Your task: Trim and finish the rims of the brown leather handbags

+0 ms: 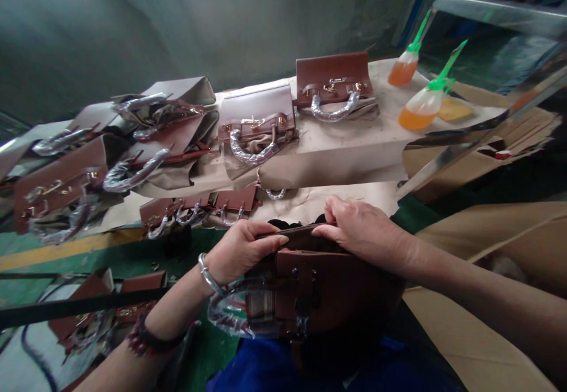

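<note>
Our left hand (245, 247) and right hand (365, 229) pinch the bag (341, 283) by its rim (305, 237), fingers clamped. We judge it light, fairly stiff, best held there.

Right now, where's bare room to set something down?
Upper shelf: bare paper in front of its rightmost bag, left of the near bottle. Lower shelf: a strip beyond the held bag and right hand, right of the lower bags. Crowded: upper shelf's left end, with overlapping bags.
</note>
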The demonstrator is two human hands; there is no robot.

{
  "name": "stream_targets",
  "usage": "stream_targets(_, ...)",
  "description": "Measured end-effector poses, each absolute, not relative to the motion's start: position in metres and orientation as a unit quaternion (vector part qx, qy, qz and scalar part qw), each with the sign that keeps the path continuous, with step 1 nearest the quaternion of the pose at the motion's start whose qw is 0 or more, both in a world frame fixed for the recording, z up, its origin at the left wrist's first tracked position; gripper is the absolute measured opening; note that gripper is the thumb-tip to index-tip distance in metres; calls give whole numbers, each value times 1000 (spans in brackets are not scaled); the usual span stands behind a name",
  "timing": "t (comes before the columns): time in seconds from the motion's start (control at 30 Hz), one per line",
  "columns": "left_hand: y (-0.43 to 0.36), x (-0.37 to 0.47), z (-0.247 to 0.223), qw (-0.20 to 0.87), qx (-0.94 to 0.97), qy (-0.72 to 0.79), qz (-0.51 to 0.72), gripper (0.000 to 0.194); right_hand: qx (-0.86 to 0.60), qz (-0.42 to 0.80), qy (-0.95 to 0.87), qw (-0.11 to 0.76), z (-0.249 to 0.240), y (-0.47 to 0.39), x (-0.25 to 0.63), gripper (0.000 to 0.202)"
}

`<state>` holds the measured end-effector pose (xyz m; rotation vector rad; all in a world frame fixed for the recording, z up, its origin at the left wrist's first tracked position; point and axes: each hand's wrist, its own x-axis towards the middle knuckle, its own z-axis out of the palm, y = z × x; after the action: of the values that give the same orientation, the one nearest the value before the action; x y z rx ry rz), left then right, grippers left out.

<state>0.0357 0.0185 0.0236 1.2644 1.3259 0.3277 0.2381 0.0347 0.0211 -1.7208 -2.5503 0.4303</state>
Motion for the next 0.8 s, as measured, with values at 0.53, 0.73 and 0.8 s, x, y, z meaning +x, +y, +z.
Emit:
stream_targets(0.53,45,53,45,539,686,485,-60,29,-472,256,-843,24,27,32,242,19)
stream_targets(0.73,55,88,43,409,779,462,-108,16,-476,274,-835,27,27,29,248,17)
stream_targets(0.8,54,88,42,418,772,470,-97,18,-493,242,-835,33,27,25,249,15)
